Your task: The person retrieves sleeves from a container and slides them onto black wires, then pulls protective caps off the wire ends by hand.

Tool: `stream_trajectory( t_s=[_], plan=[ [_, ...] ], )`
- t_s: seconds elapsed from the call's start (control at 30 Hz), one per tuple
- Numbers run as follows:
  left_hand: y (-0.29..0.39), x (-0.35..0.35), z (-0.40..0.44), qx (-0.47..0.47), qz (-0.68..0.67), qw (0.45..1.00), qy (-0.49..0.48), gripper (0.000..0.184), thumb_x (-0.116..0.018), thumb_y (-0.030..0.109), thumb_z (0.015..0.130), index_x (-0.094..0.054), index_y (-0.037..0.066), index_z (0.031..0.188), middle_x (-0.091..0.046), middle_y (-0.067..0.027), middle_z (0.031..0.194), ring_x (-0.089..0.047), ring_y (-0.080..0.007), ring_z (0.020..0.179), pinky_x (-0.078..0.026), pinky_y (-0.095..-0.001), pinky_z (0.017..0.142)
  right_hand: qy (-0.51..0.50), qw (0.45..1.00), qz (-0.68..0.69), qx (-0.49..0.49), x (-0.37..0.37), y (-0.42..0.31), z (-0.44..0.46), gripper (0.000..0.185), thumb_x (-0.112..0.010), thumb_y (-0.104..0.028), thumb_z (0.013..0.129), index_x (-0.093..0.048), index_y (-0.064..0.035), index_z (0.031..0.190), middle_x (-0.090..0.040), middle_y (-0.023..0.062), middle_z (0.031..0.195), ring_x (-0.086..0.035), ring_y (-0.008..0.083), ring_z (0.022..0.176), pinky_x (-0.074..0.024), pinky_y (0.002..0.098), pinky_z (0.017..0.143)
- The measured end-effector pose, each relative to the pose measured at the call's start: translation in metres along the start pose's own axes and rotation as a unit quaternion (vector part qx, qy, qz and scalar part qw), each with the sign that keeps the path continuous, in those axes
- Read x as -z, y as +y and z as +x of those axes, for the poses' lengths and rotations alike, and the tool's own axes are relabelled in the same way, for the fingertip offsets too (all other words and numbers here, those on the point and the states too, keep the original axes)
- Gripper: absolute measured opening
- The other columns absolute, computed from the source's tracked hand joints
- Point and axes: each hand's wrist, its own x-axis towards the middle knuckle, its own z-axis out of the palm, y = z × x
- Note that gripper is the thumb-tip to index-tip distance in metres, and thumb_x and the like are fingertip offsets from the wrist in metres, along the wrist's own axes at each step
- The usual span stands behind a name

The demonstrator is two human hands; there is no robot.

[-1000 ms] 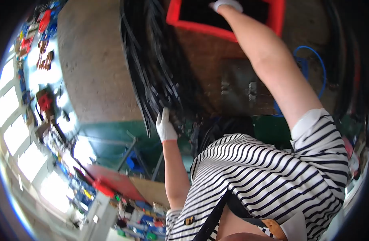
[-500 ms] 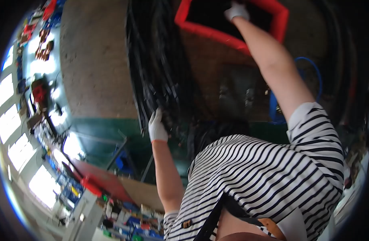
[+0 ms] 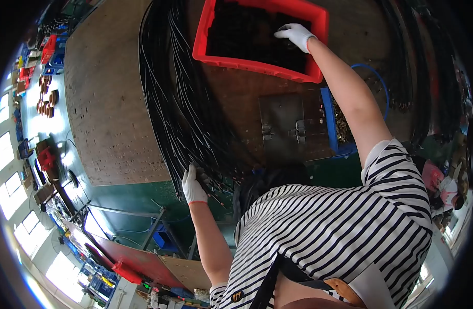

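My left hand (image 3: pixel 194 186), in a white glove, is at the lower ends of a long bundle of black cables (image 3: pixel 167 98) lying over the wooden table. Its fingers touch the cable ends; whether they close on any is too small to tell. My right hand (image 3: pixel 296 36), also gloved in white, reaches over the right part of a red bin (image 3: pixel 259 64). Dark small parts (image 3: pixel 241 36) fill that bin. The fingers of the right hand are bent toward the parts, and their tips are hard to make out.
Right of a dark metal plate (image 3: pixel 282 123) stands a blue tray (image 3: pixel 328 119) of brass-coloured pieces, partly behind my forearm. More dark cables (image 3: pixel 401 56) hang at the right. Another person (image 3: pixel 446 193) is at the far right edge. The wooden tabletop (image 3: pixel 107 103) extends left.
The view has shifted, so the red bin and cables show more fully. My right hand is now lower inside the bin's outline, with the blue tray more visible. My left hand stays by the cable ends.
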Motion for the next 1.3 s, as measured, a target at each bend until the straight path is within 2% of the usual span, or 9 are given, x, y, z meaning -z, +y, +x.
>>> stream_trajectory(
  t_s=[0.03,0.13,0.27,0.47,0.67,0.77,0.97,1.17,1.3],
  plan=[
    [0.0,-0.003,-0.002,-0.001,0.003,1.0,0.005,0.024,-0.064,0.03,0.108,-0.069,0.007,0.111,-0.066,-0.0035,0.083,-0.06,-0.0125,0.064,-0.049,-0.0277,0.054,-0.003,0.998,-0.066,0.005,-0.002,-0.002,0.002,0.029,-0.077,-0.024,0.09,-0.076,-0.0069,0.113,-0.072,0.0067,0.091,-0.066,0.0175,0.076,-0.0553,0.0357,0.067],
    [0.002,-0.005,-0.003,-0.007,0.002,1.0,-0.007,0.025,-0.063,0.03,0.109,-0.07,0.007,0.112,-0.066,-0.0031,0.083,-0.06,-0.0122,0.065,-0.049,-0.0273,0.054,0.036,0.944,-0.321,0.068,-0.014,-0.012,0.008,0.04,-0.076,-0.025,0.089,-0.071,-0.0041,0.122,-0.073,0.0206,0.12,-0.069,0.0381,0.114,-0.0539,0.0456,0.099],
    [0.004,-0.009,-0.01,-0.009,0.003,1.0,0.0,0.026,-0.062,0.031,0.109,-0.071,0.007,0.113,-0.066,-0.0022,0.084,-0.059,-0.0114,0.065,-0.048,-0.0266,0.054,0.068,0.931,-0.339,0.121,-0.032,-0.014,0.025,0.04,-0.075,-0.026,0.089,-0.071,-0.0087,0.125,-0.07,0.0214,0.13,-0.064,0.0405,0.124,-0.0516,0.0484,0.106],
    [0.004,-0.011,-0.013,-0.014,0.007,1.0,0.012,0.028,-0.062,0.032,0.109,-0.07,0.006,0.117,-0.065,-0.0014,0.084,-0.057,-0.0105,0.065,-0.046,-0.0254,0.055,0.084,0.903,-0.404,0.121,-0.052,-0.041,0.047,0.032,-0.061,-0.019,0.087,-0.08,-0.012,0.113,-0.076,0.0206,0.117,-0.072,0.0417,0.11,-0.058,0.0511,0.095],
    [0.001,-0.012,-0.011,-0.016,0.009,1.0,0.019,0.027,-0.063,0.031,0.109,-0.071,0.006,0.115,-0.064,-0.0013,0.083,-0.057,-0.0105,0.064,-0.046,-0.0254,0.055,-0.016,0.868,-0.495,0.044,-0.045,-0.056,0.049,0.038,-0.059,-0.014,0.088,-0.077,-0.0101,0.122,-0.073,0.021,0.128,-0.071,0.0411,0.117,-0.0584,0.0519,0.095],
    [0.001,-0.01,-0.007,-0.01,-0.002,1.0,0.006,0.027,-0.063,0.031,0.109,-0.07,0.006,0.115,-0.064,-0.0014,0.083,-0.058,-0.0112,0.064,-0.047,-0.026,0.055,0.089,0.875,-0.458,0.131,-0.061,-0.026,0.051,0.041,-0.063,-0.013,0.09,-0.069,-0.016,0.13,-0.061,0.0163,0.144,-0.066,0.0402,0.125,-0.0579,0.0517,0.098],
    [-0.001,-0.012,-0.009,-0.003,0.019,1.0,0.021,0.025,-0.063,0.029,0.108,-0.07,0.006,0.114,-0.065,-0.0016,0.083,-0.058,-0.0122,0.064,-0.048,-0.0271,0.055,0.161,0.883,-0.402,0.182,-0.071,-0.006,0.047,0.041,-0.071,-0.026,0.089,-0.068,-0.0203,0.13,-0.065,0.011,0.134,-0.069,0.0366,0.113,-0.0581,0.0516,0.096],
    [-0.005,-0.014,-0.006,0.009,0.009,1.0,0.024,0.025,-0.062,0.03,0.109,-0.071,0.007,0.114,-0.066,-0.0025,0.085,-0.06,-0.0125,0.067,-0.049,-0.0273,0.057,0.058,0.796,-0.532,0.281,-0.07,-0.045,0.026,0.032,-0.067,-0.017,0.091,-0.072,-0.0162,0.123,-0.066,0.0104,0.131,-0.069,0.0338,0.116,-0.0594,0.0483,0.095],
    [-0.005,-0.007,-0.003,0.004,0.004,1.0,0.024,0.027,-0.059,0.031,0.11,-0.071,0.007,0.114,-0.067,-0.0024,0.086,-0.06,-0.0123,0.067,-0.049,-0.0278,0.057,0.021,0.754,-0.61,0.242,-0.081,-0.051,0.04,0.031,-0.064,-0.01,0.091,-0.072,-0.0114,0.121,-0.067,0.013,0.131,-0.071,0.0352,0.114,-0.0611,0.0485,0.09]
  ],
)
